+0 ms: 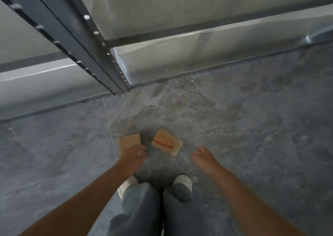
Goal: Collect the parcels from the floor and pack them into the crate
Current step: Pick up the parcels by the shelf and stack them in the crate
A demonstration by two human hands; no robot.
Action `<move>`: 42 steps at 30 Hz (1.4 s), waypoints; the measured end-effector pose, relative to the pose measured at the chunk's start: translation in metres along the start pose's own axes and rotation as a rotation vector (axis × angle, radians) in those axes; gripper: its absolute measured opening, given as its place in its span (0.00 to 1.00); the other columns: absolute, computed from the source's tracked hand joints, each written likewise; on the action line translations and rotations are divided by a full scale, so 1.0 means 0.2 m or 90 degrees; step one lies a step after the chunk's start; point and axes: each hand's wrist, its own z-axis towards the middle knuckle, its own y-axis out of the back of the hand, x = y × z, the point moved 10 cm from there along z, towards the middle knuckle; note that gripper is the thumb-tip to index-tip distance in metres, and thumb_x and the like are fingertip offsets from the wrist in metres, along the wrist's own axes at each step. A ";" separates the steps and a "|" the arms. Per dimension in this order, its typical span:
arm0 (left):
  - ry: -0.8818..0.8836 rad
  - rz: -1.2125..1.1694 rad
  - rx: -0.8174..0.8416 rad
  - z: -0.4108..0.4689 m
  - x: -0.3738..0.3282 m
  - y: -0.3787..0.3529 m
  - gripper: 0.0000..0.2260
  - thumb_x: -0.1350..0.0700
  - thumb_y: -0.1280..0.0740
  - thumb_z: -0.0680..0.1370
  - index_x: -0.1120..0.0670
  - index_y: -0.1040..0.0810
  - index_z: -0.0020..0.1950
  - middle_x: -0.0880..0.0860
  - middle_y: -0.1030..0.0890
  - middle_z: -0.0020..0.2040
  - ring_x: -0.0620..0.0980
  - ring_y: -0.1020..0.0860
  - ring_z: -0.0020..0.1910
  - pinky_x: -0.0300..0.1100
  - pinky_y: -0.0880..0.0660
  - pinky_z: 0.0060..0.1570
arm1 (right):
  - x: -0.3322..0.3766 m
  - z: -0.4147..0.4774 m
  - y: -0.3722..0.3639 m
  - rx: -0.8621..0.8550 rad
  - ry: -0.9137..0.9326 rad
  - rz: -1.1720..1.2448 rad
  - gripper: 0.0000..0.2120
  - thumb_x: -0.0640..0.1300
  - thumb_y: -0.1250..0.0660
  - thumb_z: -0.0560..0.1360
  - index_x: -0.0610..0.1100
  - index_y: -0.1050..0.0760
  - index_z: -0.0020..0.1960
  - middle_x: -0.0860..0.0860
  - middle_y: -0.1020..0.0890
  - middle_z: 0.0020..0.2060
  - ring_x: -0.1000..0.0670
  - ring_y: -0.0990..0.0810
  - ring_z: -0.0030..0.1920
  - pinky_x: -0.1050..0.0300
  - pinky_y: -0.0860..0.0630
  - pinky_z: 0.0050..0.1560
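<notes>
1. My left hand (133,154) has its fingers curled onto the near edge of the plain parcel (130,140), just left of the red-printed parcel (166,143). My right hand (202,154) hangs loosely curled and holds nothing. It is just right of the red-printed parcel and not touching it.
2. The red-printed parcel lies flat on the grey floor (252,127). The plain parcel sits just beside it, with a narrow dark gap between them. The picture is too blurred there to tell whether the plain one is lifted or resting on the floor.
3. The crate is out of view, so I judge that neither of these two is packed yet.
4. First risk: my left grip takes only one edge. A flat cardboard parcel held by its rim can tip and slide out as I straighten up, especially if the contents shift.
5. Second risk: the red-printed parcel lies flat on smooth tile. If my right fingers come straight down on it, they may push it towards the steel shelf post (115,80) beyond it rather than get under an edge.
6. Third risk: my shoes (182,180) stand close on the near side of the red-printed parcel. If I step forward while looking round for the crate, I could tread on it or kick it away.
</notes>
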 end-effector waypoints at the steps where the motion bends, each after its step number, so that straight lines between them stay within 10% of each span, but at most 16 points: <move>1: -0.011 0.007 -0.004 0.13 0.00 -0.05 0.10 0.59 0.40 0.80 0.54 0.23 0.58 0.54 0.22 0.54 0.47 0.24 0.46 0.33 0.28 0.42 | -0.02 0.12 -0.05 0.002 -0.001 -0.011 0.01 0.42 0.36 0.75 0.46 0.28 0.45 0.52 0.26 0.38 0.50 0.24 0.41 0.61 0.31 0.39; 4: -0.045 0.042 0.005 0.55 0.01 -0.21 0.12 0.59 0.43 0.82 0.59 0.22 0.57 0.54 0.24 0.50 0.50 0.25 0.51 0.40 0.33 0.49 | -0.08 0.51 -0.20 0.038 -0.009 0.001 0.14 0.40 0.37 0.77 0.50 0.33 0.34 0.54 0.31 0.32 0.53 0.29 0.35 0.60 0.32 0.39; 11: 0.013 -0.136 0.114 0.95 0.16 -0.54 0.12 0.61 0.42 0.81 0.56 0.23 0.60 0.50 0.19 0.52 0.49 0.23 0.50 0.40 0.27 0.52 | -0.14 0.97 -0.50 0.116 -0.066 0.188 0.04 0.35 0.37 0.63 0.41 0.30 0.37 0.43 0.29 0.35 0.45 0.27 0.39 0.53 0.29 0.43; 16: 0.052 -0.388 0.045 0.66 0.10 -0.35 0.14 0.54 0.39 0.76 0.53 0.19 0.57 0.56 0.16 0.55 0.55 0.19 0.55 0.53 0.24 0.61 | 0.11 0.68 -0.17 0.024 -0.043 0.422 0.08 0.46 0.42 0.81 0.43 0.27 0.51 0.47 0.23 0.40 0.47 0.23 0.44 0.51 0.26 0.47; 20: 0.043 -0.637 -0.069 0.14 -0.21 0.06 0.10 0.57 0.42 0.81 0.58 0.23 0.56 0.55 0.18 0.53 0.53 0.20 0.55 0.49 0.25 0.61 | 0.43 0.18 0.14 -0.041 0.004 0.481 0.16 0.54 0.48 0.83 0.45 0.28 0.50 0.49 0.22 0.39 0.50 0.23 0.39 0.55 0.26 0.42; 30: -0.208 -0.689 -0.261 -1.53 -1.03 1.10 0.11 0.64 0.40 0.80 0.59 0.19 0.57 0.51 0.14 0.45 0.44 0.16 0.42 0.31 0.21 0.39 | 1.12 -1.59 0.78 0.004 0.355 0.301 0.16 0.48 0.44 0.82 0.43 0.19 0.54 0.49 0.14 0.50 0.51 0.17 0.51 0.59 0.27 0.43; 34: -0.300 -0.639 -0.363 -2.09 -1.12 1.30 0.10 0.63 0.36 0.79 0.54 0.17 0.55 0.53 0.15 0.52 0.52 0.18 0.54 0.48 0.23 0.59 | 1.21 -2.13 0.88 0.045 0.428 0.282 0.13 0.45 0.44 0.82 0.48 0.20 0.56 0.51 0.15 0.52 0.52 0.18 0.53 0.56 0.25 0.54; 39: -0.368 -0.570 -0.508 -2.54 -1.01 1.50 0.05 0.59 0.30 0.76 0.48 0.20 0.45 0.50 0.19 0.54 0.52 0.21 0.55 0.55 0.21 0.55 | 1.38 -2.70 0.80 0.101 0.540 0.231 0.13 0.57 0.45 0.82 0.59 0.23 0.54 0.54 0.15 0.51 0.51 0.20 0.55 0.46 0.28 0.59; 42: -0.379 -0.543 -0.484 -2.68 -0.91 1.58 0.16 0.55 0.30 0.76 0.41 0.26 0.61 0.46 0.27 0.64 0.50 0.25 0.61 0.52 0.20 0.56 | 1.49 -2.98 0.72 0.117 0.609 0.224 0.11 0.60 0.43 0.80 0.61 0.22 0.52 0.51 0.16 0.50 0.48 0.19 0.53 0.45 0.23 0.56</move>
